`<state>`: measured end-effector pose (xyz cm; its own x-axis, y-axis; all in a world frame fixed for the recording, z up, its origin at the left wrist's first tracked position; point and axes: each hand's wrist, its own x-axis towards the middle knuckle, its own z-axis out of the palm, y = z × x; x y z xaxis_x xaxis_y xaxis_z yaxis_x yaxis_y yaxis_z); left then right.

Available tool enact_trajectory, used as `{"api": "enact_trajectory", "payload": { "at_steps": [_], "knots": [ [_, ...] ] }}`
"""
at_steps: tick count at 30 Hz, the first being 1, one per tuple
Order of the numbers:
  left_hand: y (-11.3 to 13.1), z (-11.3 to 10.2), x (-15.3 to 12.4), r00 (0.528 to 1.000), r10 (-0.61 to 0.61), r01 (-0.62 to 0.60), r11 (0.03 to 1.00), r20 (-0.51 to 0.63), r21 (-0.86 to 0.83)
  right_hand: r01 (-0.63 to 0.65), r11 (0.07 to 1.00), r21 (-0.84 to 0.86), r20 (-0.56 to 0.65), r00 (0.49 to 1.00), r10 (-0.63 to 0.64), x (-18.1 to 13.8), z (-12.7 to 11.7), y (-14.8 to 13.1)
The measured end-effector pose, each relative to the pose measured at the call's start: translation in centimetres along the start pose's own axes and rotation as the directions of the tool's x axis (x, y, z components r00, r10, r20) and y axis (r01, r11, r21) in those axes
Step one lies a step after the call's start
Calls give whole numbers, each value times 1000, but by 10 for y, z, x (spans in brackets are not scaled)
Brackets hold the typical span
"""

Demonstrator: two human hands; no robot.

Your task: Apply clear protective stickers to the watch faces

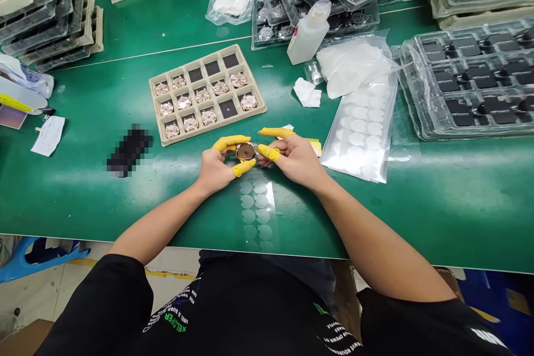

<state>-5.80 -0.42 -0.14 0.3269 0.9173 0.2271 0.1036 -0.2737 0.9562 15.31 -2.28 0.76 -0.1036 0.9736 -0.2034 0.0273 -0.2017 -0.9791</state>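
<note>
My left hand [217, 167] grips a round rose-gold watch head [246, 151] between thumb and index finger, its dark face turned up. My right hand [295, 157] is beside it, index finger stretched out and thumb close to the watch's right edge; whether the thumb touches is unclear. Yellow finger cots cover thumb and index finger of both hands. Below the hands, a clear sheet of round film stickers [255, 217] lies on the green table. Beyond them is a beige compartment tray [187, 139] with several similar watch heads and some vacant dark-lined compartments.
Right of my hands are a bag of round white stickers [359, 128], a crumpled tissue [307, 93] and a white bottle [308, 33]. Clear plastic trays [471, 78] stack at far right, more trays [54, 16] at left. A blurred dark object [130, 150] lies on the left.
</note>
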Motion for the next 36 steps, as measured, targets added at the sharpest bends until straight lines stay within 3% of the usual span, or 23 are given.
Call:
{"api": "enact_trajectory", "payload": {
  "at_steps": [9, 16, 18, 21, 24, 26, 28, 30, 31, 34, 36],
  "knots": [
    [-7, 0, 2, 999, -34, 32, 994, -15, -102, 185, 939, -290, 149, 978, -147, -6, -6, -3],
    [-4, -2, 4, 992, -116, 120, 987, 40, -110, 197, 927, -321, 98, 980, -174, -4, -8, -2],
    [-3, -2, 4, 991, -129, 133, 985, 46, -109, 252, 890, -380, 112, 968, -226, -3, -9, 0],
    [-2, -1, 3, 984, -171, 177, 975, 50, -131, 416, 758, -503, 138, 904, -404, -1, -11, 3],
    [0, -1, 4, 970, -238, 245, 955, 57, -169, 545, 533, -647, 173, 786, -594, -1, -17, 1],
    [1, -1, 7, 954, -292, 299, 934, 65, -196, 602, 395, -694, 242, 712, -660, -4, -21, -5],
    [2, -1, 10, 937, -345, 350, 912, 62, -216, 673, 353, -650, 316, 661, -680, -9, -24, -15],
    [1, -2, 12, 925, -377, 380, 898, 59, -221, 714, 468, -521, 287, 662, -692, -15, -22, -22],
    [1, -3, 13, 923, -379, 384, 898, 65, -213, 696, 568, -439, 210, 694, -689, -17, -19, -25],
    [1, -2, 11, 933, -335, 352, 925, 130, -143, 474, 859, -194, -86, 864, -496, -18, -5, -23],
    [0, -1, 8, 939, -298, 317, 944, 171, -95, 268, 957, -115, -161, 945, -284, -15, 4, -17]
  ]
}}
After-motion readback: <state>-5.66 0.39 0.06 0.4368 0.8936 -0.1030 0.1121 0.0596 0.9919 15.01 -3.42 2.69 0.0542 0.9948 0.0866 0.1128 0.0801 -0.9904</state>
